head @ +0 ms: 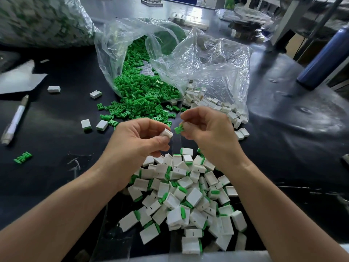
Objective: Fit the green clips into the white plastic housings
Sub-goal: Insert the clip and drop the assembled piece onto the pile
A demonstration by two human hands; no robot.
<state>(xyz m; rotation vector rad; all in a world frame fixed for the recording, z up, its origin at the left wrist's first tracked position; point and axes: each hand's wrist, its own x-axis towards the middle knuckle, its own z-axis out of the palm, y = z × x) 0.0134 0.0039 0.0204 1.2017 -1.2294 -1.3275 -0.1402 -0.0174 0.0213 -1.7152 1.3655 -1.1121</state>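
Left hand (139, 138) pinches a white housing (167, 133). At its 3 o'clock, right hand (205, 127) pinches a green clip (178, 129), its long axis running 8-to-2 o'clock.

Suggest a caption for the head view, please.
Left hand holds a white housing, right hand a green clip, above assembled parts.

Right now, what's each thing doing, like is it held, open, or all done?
left hand: pinches a white housing
right hand: pinches a green clip, not yet in the housing
clear bag: open, on its side, clips spilling out
finished pile: housings with clips fitted
pen: lying flat
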